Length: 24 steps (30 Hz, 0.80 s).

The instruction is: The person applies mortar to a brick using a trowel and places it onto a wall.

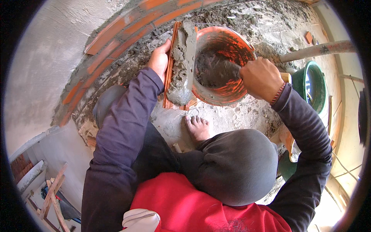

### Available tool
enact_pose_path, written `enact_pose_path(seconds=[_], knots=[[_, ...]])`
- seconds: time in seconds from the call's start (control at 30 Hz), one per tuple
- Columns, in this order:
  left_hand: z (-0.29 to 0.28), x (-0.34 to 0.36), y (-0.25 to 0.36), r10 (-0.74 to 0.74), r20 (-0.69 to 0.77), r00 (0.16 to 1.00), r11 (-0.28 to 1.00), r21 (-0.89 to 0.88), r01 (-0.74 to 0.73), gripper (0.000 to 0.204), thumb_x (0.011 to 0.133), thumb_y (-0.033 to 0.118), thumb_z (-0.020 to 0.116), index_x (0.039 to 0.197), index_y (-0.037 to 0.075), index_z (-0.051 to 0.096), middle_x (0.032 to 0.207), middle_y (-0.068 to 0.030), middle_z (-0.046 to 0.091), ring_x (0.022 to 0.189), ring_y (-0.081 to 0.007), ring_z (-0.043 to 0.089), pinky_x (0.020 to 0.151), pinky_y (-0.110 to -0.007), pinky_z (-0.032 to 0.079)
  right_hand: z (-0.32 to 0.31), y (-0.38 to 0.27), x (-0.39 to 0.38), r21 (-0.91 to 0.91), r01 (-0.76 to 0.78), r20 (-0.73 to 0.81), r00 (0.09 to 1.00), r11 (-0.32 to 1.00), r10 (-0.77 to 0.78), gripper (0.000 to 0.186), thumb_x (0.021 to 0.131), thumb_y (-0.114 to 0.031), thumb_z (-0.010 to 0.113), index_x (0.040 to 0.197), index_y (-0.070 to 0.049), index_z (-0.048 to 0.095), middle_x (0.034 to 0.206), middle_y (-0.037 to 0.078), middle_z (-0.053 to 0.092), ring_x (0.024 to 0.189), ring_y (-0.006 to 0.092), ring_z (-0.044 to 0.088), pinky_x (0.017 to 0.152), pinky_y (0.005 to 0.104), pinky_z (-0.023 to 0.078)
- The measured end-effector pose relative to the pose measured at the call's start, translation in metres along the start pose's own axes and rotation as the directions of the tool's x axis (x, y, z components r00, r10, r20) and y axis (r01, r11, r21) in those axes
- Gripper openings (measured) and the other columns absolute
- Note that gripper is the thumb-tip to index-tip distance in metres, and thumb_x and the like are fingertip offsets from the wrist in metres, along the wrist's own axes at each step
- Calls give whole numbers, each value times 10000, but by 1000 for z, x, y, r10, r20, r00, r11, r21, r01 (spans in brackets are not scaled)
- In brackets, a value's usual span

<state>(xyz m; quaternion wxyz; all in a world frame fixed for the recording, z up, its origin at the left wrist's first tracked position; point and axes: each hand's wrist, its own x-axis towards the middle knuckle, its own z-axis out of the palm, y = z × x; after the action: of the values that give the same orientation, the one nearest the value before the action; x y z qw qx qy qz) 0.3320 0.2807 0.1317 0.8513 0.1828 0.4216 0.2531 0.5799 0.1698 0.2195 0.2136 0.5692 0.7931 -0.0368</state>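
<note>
Nearest us come our red top (185, 205) and dark bent knee (235, 166), with our bare foot (198, 127) on the gritty floor just beyond. Our left hand (159, 58) lies flat, fingers together, against the left edge of a brick (178, 65) standing on its side and loaded with grey mortar, which leans on the rim of an orange bucket (232, 89). Our right hand (262, 78) is closed in a fist round the wooden handle of a trowel (222, 69), whose blade reaches down into the wet mortar inside that bucket. So the brick sits just right of our left hand, and the bucket lies between both hands. Behind the brick curves a course of laid bricks (116, 38). Right of our right hand stands a green bucket (315, 87), with a grey pole (317, 50) above it. We see no labels or signs.
</note>
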Motion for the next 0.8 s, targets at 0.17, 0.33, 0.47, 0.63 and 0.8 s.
enact_pose_path(seconds=[0.17, 0.33, 0.47, 0.63, 0.8], knots=[[-1, 1, 3, 6, 44, 999, 1000, -5, -5, 449, 1028, 431, 380, 1173, 80, 620, 1019, -75, 693, 874, -205, 660, 821, -384, 533, 14, -14, 7, 14, 8, -36, 999, 1000, -8, 146, 781, -124, 606, 674, -65, 686, 656, 125, 660, 660, 287, 692, 577, 390, 541], [-15, 7, -1, -1, 60, 998, 1000, 9, 0, 535, 1016, 496, 333, 1279, 84, 551, 1095, -138, 677, 894, -312, 681, 782, -530, 567, 17, -12, -1, 209, 23, 76, 996, 978, -40, 187, 797, -166, 582, 724, -47, 705, 733, 149, 688, 733, 319, 707, 656, 433, 568], [-1, 9, -2, -17, 120, 993, 999, -31, 21, 504, 1023, 475, 355, 1242, 77, 572, 1058, -112, 684, 879, -264, 673, 805, -453, 551, 42, 48, -3, 366, 99, 234, 953, 925, -194, 208, 794, -178, 581, 815, 0, 686, 732, 195, 668, 744, 363, 692, 636, 446, 547], [1, -16, 12, 113, 11, 994, 994, -9, -113, 483, 1026, 456, 366, 1232, 74, 577, 1056, -107, 686, 870, -252, 676, 811, -432, 551, -3, 74, -34, 791, -115, 297, 931, 600, -213, 253, 825, -223, 644, 923, 8, 678, 802, 173, 662, 713, 300, 632, 673, 385, 508], [21, -28, 20, 181, -26, 983, 975, -123, -182, 470, 1027, 442, 359, 1232, 80, 578, 1044, -107, 691, 850, -252, 683, 799, -407, 557, 26, 45, -114, 892, -62, -33, 979, 448, 201, 412, 736, -74, 729, 1131, 19, 657, 991, 168, 646, 956, 292, 619, 857, 389, 467]])
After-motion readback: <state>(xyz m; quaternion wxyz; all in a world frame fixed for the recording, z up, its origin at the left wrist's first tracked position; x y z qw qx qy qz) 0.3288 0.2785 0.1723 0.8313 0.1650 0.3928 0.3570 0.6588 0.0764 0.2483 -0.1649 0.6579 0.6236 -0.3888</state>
